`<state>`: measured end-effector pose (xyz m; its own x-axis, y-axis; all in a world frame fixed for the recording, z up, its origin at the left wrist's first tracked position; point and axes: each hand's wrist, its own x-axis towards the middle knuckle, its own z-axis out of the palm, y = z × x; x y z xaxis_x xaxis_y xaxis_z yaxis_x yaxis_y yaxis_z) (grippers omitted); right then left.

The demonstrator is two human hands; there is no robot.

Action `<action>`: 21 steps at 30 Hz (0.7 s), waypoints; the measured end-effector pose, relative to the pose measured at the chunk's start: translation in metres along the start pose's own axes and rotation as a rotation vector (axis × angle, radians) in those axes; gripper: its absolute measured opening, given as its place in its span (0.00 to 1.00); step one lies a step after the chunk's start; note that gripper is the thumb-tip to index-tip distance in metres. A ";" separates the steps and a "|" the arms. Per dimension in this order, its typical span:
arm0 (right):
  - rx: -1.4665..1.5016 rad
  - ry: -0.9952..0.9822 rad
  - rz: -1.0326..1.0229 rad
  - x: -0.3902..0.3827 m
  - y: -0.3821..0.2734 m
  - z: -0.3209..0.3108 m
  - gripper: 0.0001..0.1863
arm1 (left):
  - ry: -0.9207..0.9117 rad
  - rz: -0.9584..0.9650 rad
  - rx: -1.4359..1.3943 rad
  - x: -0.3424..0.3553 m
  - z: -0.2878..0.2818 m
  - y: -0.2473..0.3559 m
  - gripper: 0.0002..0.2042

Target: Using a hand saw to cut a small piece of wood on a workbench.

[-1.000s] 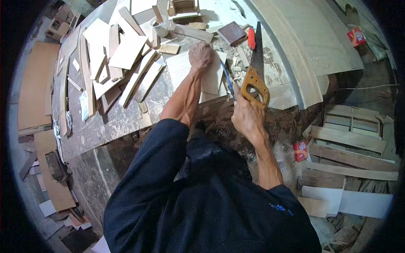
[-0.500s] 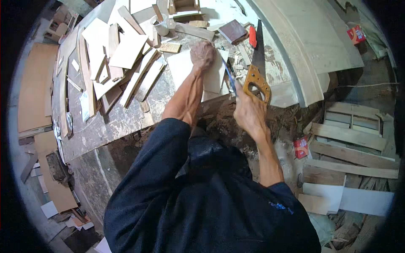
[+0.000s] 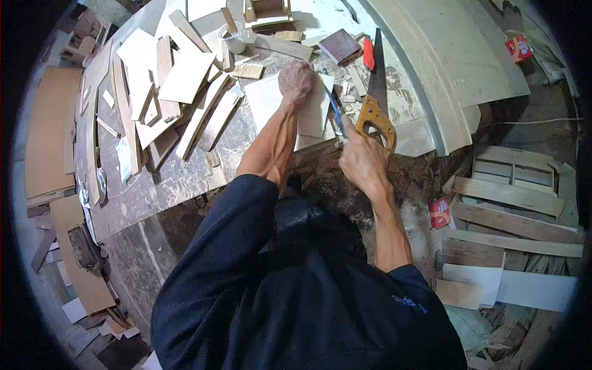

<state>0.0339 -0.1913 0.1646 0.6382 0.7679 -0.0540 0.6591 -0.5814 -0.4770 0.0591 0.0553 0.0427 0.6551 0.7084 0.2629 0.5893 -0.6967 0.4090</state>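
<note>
The pale board (image 3: 316, 114) is lying at the near edge of the workbench (image 3: 185, 179), where the clenched left hand (image 3: 296, 80) is pressing down. The right hand (image 3: 364, 159) is gripping a slim blue tool (image 3: 335, 105) along the board's right edge, beside a handsaw (image 3: 377, 86).

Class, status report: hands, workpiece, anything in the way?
Left hand on board. Right hand gripping blue tool at board's right edge. Saw beside right hand, may crowd.
</note>
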 end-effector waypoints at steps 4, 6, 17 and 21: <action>-0.108 -0.227 0.138 -0.001 -0.010 0.002 0.29 | 0.038 0.037 0.004 -0.003 0.004 -0.021 0.14; -0.067 0.095 -0.145 -0.012 0.004 0.005 0.32 | 0.057 0.004 -0.093 -0.003 0.006 -0.015 0.11; -0.063 -0.150 0.083 -0.011 -0.015 0.004 0.30 | -0.085 -0.103 0.008 -0.001 -0.004 -0.010 0.15; -0.134 -0.151 0.071 -0.004 -0.007 0.005 0.28 | -0.002 -0.069 -0.018 -0.003 -0.005 -0.004 0.17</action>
<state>0.0252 -0.1893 0.1637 0.6249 0.7495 -0.2185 0.6683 -0.6582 -0.3465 0.0527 0.0565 0.0449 0.6139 0.7547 0.2315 0.6248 -0.6437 0.4418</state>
